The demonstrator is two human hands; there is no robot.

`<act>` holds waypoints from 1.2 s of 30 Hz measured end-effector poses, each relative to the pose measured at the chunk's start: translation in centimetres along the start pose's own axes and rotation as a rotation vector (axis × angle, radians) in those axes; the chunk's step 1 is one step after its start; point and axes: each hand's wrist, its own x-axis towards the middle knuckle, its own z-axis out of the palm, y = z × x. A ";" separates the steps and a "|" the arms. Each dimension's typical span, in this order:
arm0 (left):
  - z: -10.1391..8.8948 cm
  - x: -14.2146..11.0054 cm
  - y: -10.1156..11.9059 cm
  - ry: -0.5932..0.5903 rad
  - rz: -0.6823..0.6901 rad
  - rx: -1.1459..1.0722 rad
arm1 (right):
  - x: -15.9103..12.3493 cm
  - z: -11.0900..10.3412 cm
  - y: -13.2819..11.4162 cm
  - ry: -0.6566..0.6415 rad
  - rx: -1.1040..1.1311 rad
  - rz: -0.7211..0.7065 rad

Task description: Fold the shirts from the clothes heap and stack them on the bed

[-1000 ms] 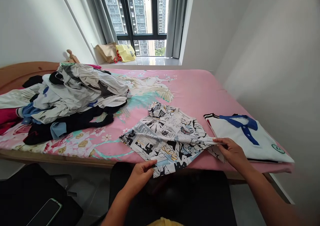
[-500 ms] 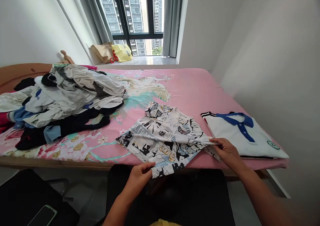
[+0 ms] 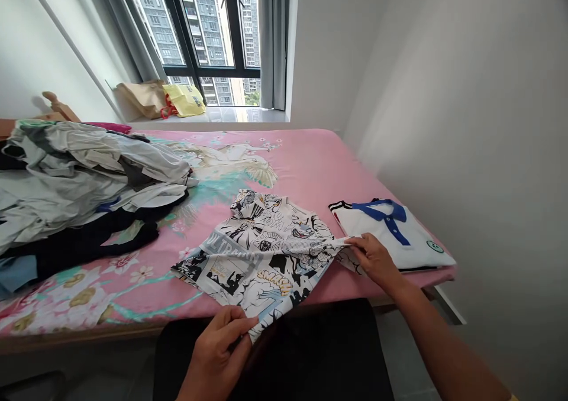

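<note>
The bed [image 3: 310,164] fills most of this pale-walled room, its pink sheet printed with flowers and a large white bird with teal plumes. Beyond its far side a window [image 3: 213,72] looks out on tower blocks, with grey curtains [image 3: 273,46] at its sides; a brown bag [image 3: 142,100] and a yellow bag [image 3: 186,100] lean together on the sill [image 3: 242,115]. A heap of clothes [image 3: 89,179], mostly white, grey and black, sprawls over the left of the bed, and a black chair [image 3: 331,345] stands against the near edge. The shirt [image 3: 266,247] lies at the front of the bed, between the heap and a folded white polo [image 3: 410,244] with a blue collar. It is white, crowded with black comic drawings, patches of pale blue and some yellow lettering; its neckline points away from the person, and a crease runs across it to the right. The left hand [image 3: 219,345] has its fingers pinched on the lower corner, which hangs past the bed's edge; the right hand [image 3: 375,262] pinches the side edge, just beside the polo.
</note>
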 end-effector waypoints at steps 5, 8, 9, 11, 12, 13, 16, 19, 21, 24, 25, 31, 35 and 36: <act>-1.4 0.4 0.5 -0.027 -0.206 -0.085 | 1.4 -1.1 -0.4 -0.034 -0.118 0.014; -1.8 0.7 0.8 -0.105 -0.226 -0.074 | 1.5 0.0 0.2 -0.074 -0.136 0.024; -1.8 0.8 0.9 -0.124 -0.206 -0.066 | 1.4 0.5 0.4 -0.085 -0.134 0.034; -1.5 0.8 1.3 -0.146 -0.162 -0.049 | 1.3 1.5 1.0 -0.095 -0.124 0.063; -1.3 0.9 1.3 -0.146 -0.141 -0.033 | 1.3 1.9 1.3 -0.095 -0.113 0.080; -0.9 0.9 1.3 -0.134 -0.123 -0.010 | 1.3 2.4 1.6 -0.091 -0.097 0.097; 0.3 0.9 0.6 -0.031 -0.105 0.064 | 1.3 3.5 2.4 -0.070 -0.027 0.134; 1.1 1.2 -0.2 0.028 -0.130 0.088 | 1.1 4.4 2.9 -0.033 0.021 0.124; 1.1 1.4 -0.3 0.007 -0.149 0.087 | 0.5 4.7 2.8 0.031 0.012 0.099; 0.9 1.8 0.1 -0.008 -0.160 0.086 | -1.3 4.8 1.5 0.184 -0.112 0.085; 0.8 1.9 0.2 -0.004 -0.158 0.089 | -2.0 4.8 0.8 0.222 -0.161 0.076; 1.0 1.9 0.3 0.001 -0.132 0.083 | -4.4 5.6 -1.7 0.171 -0.259 -0.094; -0.5 1.9 0.0 0.034 -0.131 0.031 | -2.7 6.3 -1.8 0.193 -0.193 -0.078; -1.4 2.1 0.1 0.057 -0.156 0.018 | -1.8 6.1 -2.2 0.209 -0.129 -0.079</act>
